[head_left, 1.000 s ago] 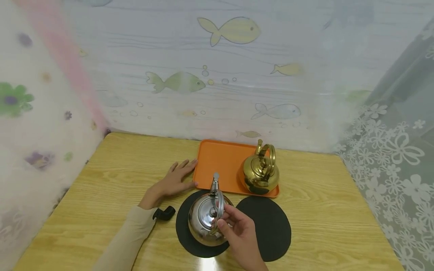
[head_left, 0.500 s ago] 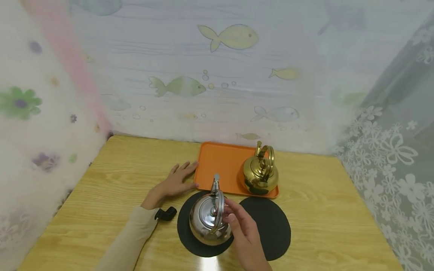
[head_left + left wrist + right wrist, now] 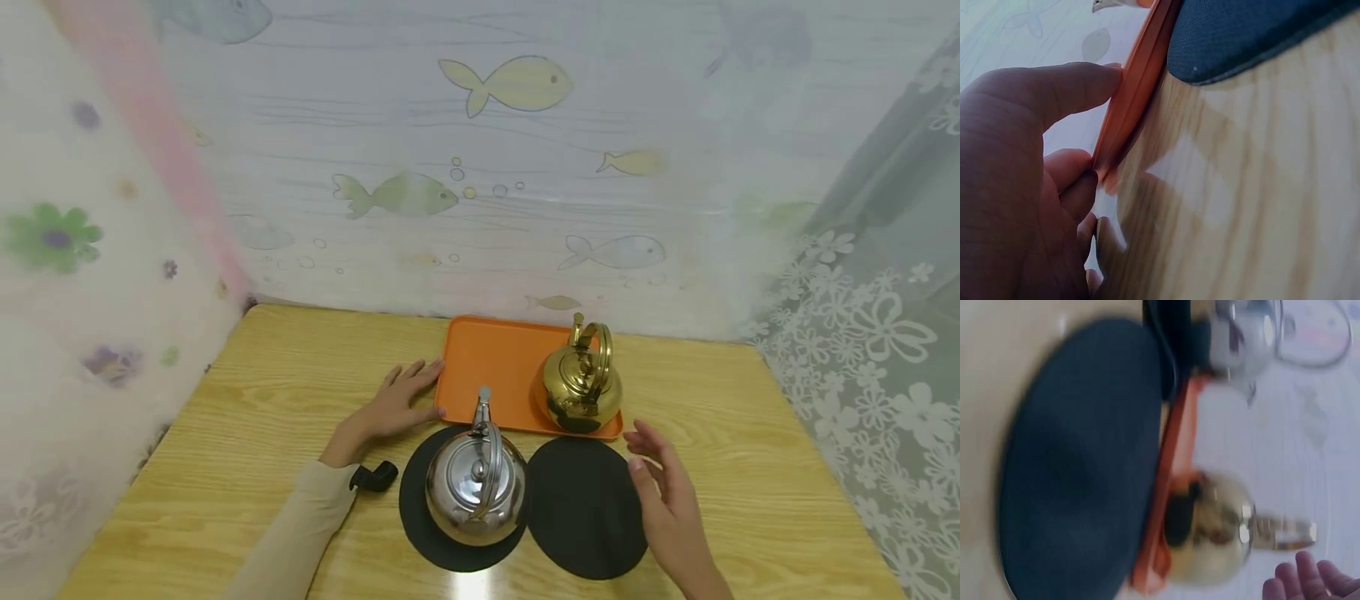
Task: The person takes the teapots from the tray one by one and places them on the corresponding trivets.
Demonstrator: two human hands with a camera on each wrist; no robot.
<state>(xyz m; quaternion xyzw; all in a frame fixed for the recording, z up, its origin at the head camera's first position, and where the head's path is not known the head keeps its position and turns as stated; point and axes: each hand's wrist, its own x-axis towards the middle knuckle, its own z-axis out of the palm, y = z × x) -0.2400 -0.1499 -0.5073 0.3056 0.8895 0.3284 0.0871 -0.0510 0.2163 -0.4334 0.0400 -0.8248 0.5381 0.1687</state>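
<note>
My left hand (image 3: 393, 407) lies with spread fingers at the left side of an orange tray (image 3: 480, 367). In the left wrist view, its thumb and fingertips touch the tray's rim (image 3: 1132, 100). A silver kettle (image 3: 455, 500) stands on the left black round mat (image 3: 412, 496), with neither hand on it. My right hand (image 3: 670, 500) holds nothing, its fingers loosely bent, beside the right black mat (image 3: 585, 508). A gold kettle (image 3: 570, 396) stands at the tray's right end. In the blurred right wrist view, my right fingertips (image 3: 1300, 578) appear apart from the gold kettle (image 3: 1216, 550).
The wooden table (image 3: 300, 358) meets a fish-patterned curtain (image 3: 510, 208) at the back. Flowered sheeting (image 3: 52, 250) hangs at the left, and lace-like fabric (image 3: 885, 358) at the right. A black wrist device (image 3: 375, 477) juts from the left sleeve.
My right hand has let go of the silver kettle's handle and moved right, past the right mat. The silver kettle stays on its mat, and my left hand remains at the tray.
</note>
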